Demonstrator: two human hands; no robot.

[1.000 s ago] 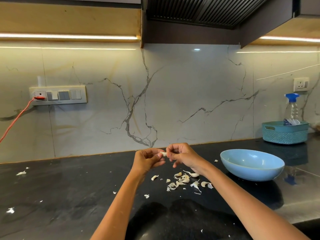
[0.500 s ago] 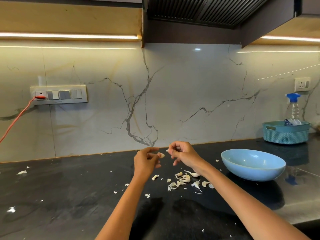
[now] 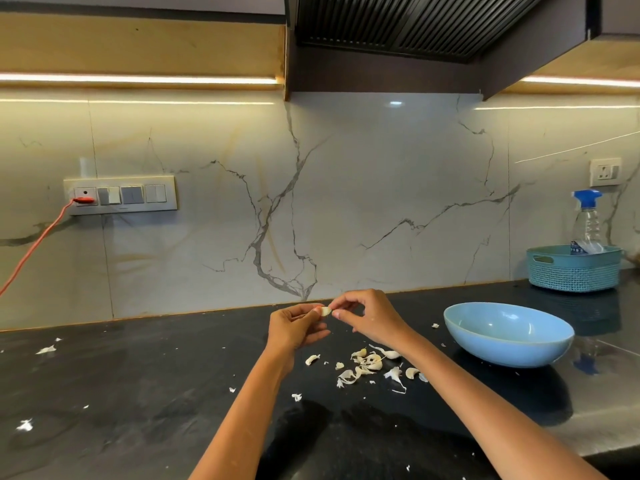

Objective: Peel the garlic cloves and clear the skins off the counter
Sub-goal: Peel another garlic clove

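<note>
Garlic clove pinched between both hands above the dark surface

Hands meet in the middle of the head view, raised a little over the black surface [image 3: 138, 393]. The left hand [image 3: 294, 329] has its grip curled, thumb and forefinger pinching a pale garlic clove [image 3: 326, 311] at its near-left end. The right hand [image 3: 372, 318] also has its grip curled, its fingertips [image 3: 336, 315] touching the clove's right end. Whether they pinch the clove itself or a bit of skin on it is too small to tell. The clove is held in the air, clear of the surface.

Below and just right of the hands, near the right forearm, lies a loose pile of garlic skins [image 3: 367, 367], with what look like a few cloves mixed in. Smaller white scraps [image 3: 297, 397] are scattered nearer, and more flakes [image 3: 45, 349] lie well apart at the far left.

A light blue bowl [image 3: 460, 327] stands on the surface to the right of the pile. Farther right, against the marble wall, a teal basket [image 3: 573, 277] holds a spray bottle [image 3: 586, 223] with a blue head. On the wall at left, a switch panel [image 3: 138, 195] has an orange cable [image 3: 38, 240] plugged in, running off the left edge.
</note>
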